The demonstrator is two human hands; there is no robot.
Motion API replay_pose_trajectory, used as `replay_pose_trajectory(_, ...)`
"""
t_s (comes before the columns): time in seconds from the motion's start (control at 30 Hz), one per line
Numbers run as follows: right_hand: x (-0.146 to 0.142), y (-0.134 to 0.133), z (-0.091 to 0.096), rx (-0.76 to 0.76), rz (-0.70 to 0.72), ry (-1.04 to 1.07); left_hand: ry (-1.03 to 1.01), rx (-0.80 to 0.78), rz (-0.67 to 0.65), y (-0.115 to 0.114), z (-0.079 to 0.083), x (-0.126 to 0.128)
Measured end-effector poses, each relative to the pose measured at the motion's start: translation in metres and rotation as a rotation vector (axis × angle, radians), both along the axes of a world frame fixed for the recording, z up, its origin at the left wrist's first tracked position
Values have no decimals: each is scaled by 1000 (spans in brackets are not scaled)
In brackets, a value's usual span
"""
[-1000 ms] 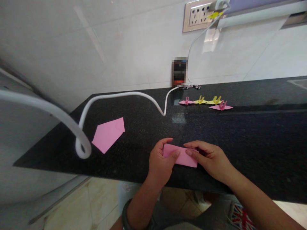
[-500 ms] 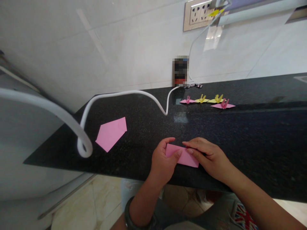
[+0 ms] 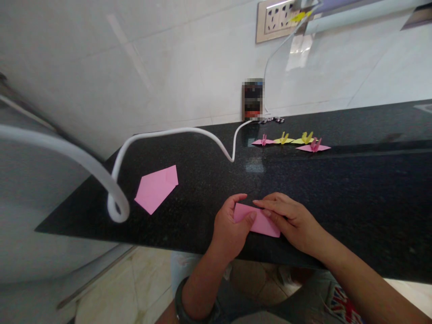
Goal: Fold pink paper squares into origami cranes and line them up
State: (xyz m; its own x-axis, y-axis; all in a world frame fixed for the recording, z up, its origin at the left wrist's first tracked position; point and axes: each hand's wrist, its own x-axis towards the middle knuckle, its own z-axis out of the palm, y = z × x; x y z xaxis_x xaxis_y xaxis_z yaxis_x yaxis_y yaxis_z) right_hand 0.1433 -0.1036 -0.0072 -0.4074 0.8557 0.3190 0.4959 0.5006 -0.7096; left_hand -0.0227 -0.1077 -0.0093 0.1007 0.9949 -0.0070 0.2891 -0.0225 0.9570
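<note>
A folded strip of pink paper [image 3: 259,222] lies near the front edge of the black counter [image 3: 337,189]. My left hand [image 3: 229,229] pinches its left end between thumb and fingers. My right hand [image 3: 292,220] rests on its right part, with the fingers pressed flat along the top edge.
A second folded pink sheet [image 3: 155,187] lies to the left. A thick white hose [image 3: 101,173] curls beside it. Several small pink and yellow paper cranes [image 3: 290,141] stand in a row at the back, near a phone [image 3: 253,100] leaning on the tiled wall under a socket plate [image 3: 272,20].
My right fingers have slid a little to the left along the paper's top edge. The left hand keeps its pinch.
</note>
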Motion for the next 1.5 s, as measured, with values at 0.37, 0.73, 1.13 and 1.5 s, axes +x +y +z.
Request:
replay_pose_trajectory(0.37, 0, 0, -2, -49, -73, 74, -43, 1, 43, -1, -1, 0)
replay_pose_trajectory(0.73, 2, -5, -6, -312, -267, 189, -217, -50, 94, 1, -4, -1)
replay_pose_trajectory(1.13, 0, -1, -4, -509, -207, 534, -194, -15, 123, 0, -7, -2)
replay_pose_trajectory(1.5, 1, -2, -4, -449, -242, 568, -38, 43, 45, -4, 0, -1)
